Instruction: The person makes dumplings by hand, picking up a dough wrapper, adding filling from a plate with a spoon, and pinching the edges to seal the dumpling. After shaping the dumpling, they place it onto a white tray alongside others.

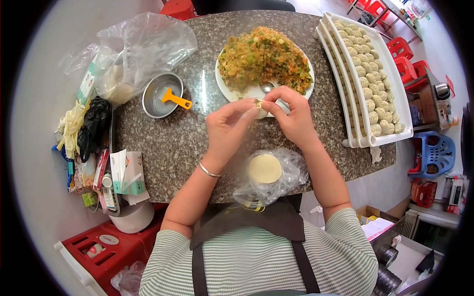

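Observation:
Both hands meet over the near edge of a white plate heaped with chopped orange and green filling. My left hand and my right hand pinch a small pale dumpling between thumbs and fingers. The fingers hide much of it. A metal spoon rests on the plate just beyond my fingers. Nearer to my body, round flat dough wrappers lie on a clear plastic bag.
Stacked white trays of pleated dumplings stand at the right. At the left are a metal bowl with an orange-handled scraper, a large plastic bag, black bags and an open box.

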The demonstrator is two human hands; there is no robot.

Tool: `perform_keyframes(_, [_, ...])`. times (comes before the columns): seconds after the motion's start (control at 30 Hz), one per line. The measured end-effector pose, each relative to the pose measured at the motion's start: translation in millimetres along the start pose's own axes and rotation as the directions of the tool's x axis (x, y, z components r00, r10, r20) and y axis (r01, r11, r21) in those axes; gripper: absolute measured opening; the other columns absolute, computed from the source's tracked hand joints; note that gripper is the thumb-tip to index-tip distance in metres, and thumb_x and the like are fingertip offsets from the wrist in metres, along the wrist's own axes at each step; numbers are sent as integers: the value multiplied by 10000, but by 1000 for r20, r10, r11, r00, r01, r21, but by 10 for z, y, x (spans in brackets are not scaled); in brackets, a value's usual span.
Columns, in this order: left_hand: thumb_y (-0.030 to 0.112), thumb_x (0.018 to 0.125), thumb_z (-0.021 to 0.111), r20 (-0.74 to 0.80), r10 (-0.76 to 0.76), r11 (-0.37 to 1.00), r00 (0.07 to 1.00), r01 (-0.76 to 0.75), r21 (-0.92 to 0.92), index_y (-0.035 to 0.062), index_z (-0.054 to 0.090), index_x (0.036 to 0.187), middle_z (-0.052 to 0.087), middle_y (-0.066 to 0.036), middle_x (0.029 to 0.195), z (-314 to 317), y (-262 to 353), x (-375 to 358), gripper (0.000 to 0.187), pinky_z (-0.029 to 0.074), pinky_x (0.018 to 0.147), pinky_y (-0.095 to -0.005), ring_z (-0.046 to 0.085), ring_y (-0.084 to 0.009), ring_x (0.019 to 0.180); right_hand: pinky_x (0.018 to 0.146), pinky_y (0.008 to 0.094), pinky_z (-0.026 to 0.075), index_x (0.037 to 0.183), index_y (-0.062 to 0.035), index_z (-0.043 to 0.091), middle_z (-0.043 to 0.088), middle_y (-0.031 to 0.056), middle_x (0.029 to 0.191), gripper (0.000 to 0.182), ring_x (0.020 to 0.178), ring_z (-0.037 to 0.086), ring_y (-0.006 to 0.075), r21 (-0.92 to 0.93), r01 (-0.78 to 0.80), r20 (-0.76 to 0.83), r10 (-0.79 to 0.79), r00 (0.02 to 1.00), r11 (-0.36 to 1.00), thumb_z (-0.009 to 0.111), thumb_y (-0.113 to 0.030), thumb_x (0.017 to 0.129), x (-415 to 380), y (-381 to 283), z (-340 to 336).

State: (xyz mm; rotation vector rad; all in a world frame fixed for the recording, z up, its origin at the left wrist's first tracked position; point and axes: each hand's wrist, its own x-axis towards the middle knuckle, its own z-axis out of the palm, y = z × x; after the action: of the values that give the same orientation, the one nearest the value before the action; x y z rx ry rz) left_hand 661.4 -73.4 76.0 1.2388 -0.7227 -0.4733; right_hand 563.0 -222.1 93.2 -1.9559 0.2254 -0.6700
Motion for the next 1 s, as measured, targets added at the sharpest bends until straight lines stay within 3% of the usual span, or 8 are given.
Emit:
perform_keyframes(0.17, [16,883,687,-71,-39,998,997,42,38,-36,680,1090,707,-104,1047,3,-10,10,215,539,838,-265,667,-140,936,794,331,487,865,15,655,658,126,873,94,846,631,252,-85,86,-25,-89,996,993,692,-60,821,-3,-40,44])
perform_keyframes(0.27, [27,873,699,-62,-46,999,997,46,-11,-17,683,1099,711,-95,1043,4,-14,16,231,541,845,-273,674,-143,931,793,324,486,873,15,657,663,116,878,99,851,632,232,-116,85,-119,-99,988,990,692,-65,825,-10,35,21])
perform_keyframes(0.33, [21,872,697,-52,-86,995,995,83,-53,-17,685,1098,710,-99,1049,-2,-11,19,229,540,851,-275,675,-144,928,781,288,472,889,13,665,659,74,894,87,847,606,165,99,-115,12,115,993,988,691,-66,864,4,29,-49])
perform_keyframes(0.5, [8,881,681,9,37,999,999,-37,-19,-36,685,1081,706,-107,1043,14,12,20,204,539,850,-276,673,-142,922,781,285,467,877,11,658,653,67,887,96,848,600,155,72,-87,43,84,996,994,696,-76,862,12,-32,-56])
perform_keyframes(0.73, [7,880,681,-55,-69,998,996,68,-15,-29,686,1071,707,-93,1020,-4,-8,9,194,537,825,-265,672,-139,914,764,318,482,875,24,643,653,126,851,94,831,630,246,-60,59,5,-59,998,996,683,-45,827,-6,-58,27])
perform_keyframes(0.87, [13,877,688,-43,-112,992,993,109,-57,-31,698,1054,710,-97,1028,-2,15,22,182,536,822,-261,671,-135,909,750,288,467,875,12,640,642,65,847,110,811,598,163,-22,-9,-71,7,997,1000,680,-90,877,-12,-4,0])
perform_keyframes(0.93, [16,876,691,-11,-123,989,992,121,-82,-30,704,1046,709,-99,1039,-7,15,25,176,536,821,-261,671,-134,911,752,284,465,874,9,641,638,62,850,114,813,597,163,99,-137,55,132,990,986,679,-98,877,-2,13,-55])
perform_keyframes(1.0, [24,875,696,27,-81,993,996,83,-83,-24,713,1036,709,-99,1041,3,25,21,168,534,824,-262,669,-134,922,757,284,465,873,8,641,637,62,852,111,815,596,164,67,-107,60,103,993,992,681,-96,873,7,-31,-53])
